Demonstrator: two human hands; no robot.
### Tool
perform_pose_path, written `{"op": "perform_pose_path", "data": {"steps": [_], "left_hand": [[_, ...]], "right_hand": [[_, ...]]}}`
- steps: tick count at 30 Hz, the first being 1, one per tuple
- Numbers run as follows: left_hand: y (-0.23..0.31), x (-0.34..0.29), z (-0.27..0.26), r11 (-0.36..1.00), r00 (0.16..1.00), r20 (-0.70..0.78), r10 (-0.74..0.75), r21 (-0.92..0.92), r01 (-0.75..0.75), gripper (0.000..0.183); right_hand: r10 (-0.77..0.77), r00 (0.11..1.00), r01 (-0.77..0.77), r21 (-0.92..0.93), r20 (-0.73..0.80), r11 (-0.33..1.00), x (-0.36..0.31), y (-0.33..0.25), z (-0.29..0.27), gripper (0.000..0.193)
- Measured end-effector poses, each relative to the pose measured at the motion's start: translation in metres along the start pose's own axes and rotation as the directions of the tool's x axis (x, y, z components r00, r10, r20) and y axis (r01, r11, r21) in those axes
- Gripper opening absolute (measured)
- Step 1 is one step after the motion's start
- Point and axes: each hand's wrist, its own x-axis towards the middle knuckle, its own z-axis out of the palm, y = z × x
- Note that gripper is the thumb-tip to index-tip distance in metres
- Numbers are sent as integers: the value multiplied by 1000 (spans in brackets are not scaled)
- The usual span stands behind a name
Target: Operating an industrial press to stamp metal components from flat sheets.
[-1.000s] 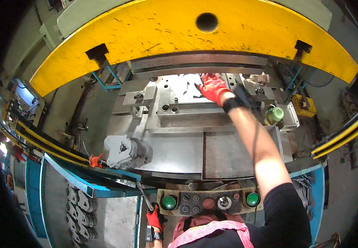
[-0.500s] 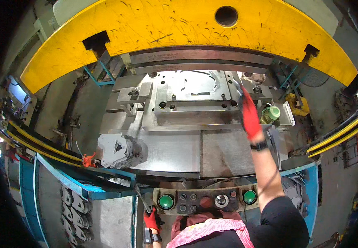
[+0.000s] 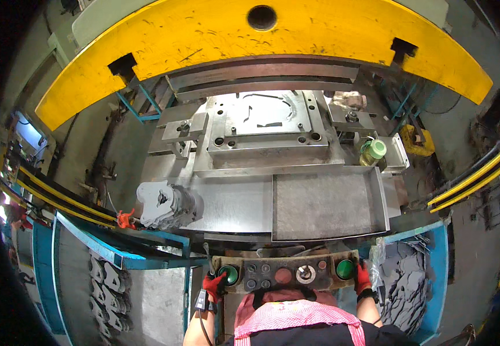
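Here, the left hand [image 3: 213, 286] is overlapping the left green button [image 3: 232, 271] and the right hand [image 3: 363, 277] is flanking the right green button [image 3: 345, 269] on the control panel [image 3: 332, 279], though I cannot tell whether either grip is closing, while slipping could be causing a missed press.

The person's left hand [image 3: 213, 285], in a red glove, is at one big green button [image 3: 228, 275]. The right hand [image 3: 363, 278], in a red glove too, is just beside the other green button [image 3: 344, 269]. Both buttons sit on a control box [image 3: 293, 286]. Past it are a pile of flat gray metal pieces [image 3: 159, 206] and a gray tray [image 3: 325, 207]. A big yellow beam [image 3: 331, 37] is farther back.
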Motion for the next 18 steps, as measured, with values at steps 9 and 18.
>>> {"op": "perform_pose_path", "data": {"steps": [9,18], "left_hand": [[-3,-3,2,998,999,-20,41,51,-40,39],[-46,56,-18,994,996,-82,-17,106,26,55]], "right_hand": [[99,925,-293,521,368,802,22,18,4,56],[113,972,-200,469,207,860,16,15,10,62]]}}
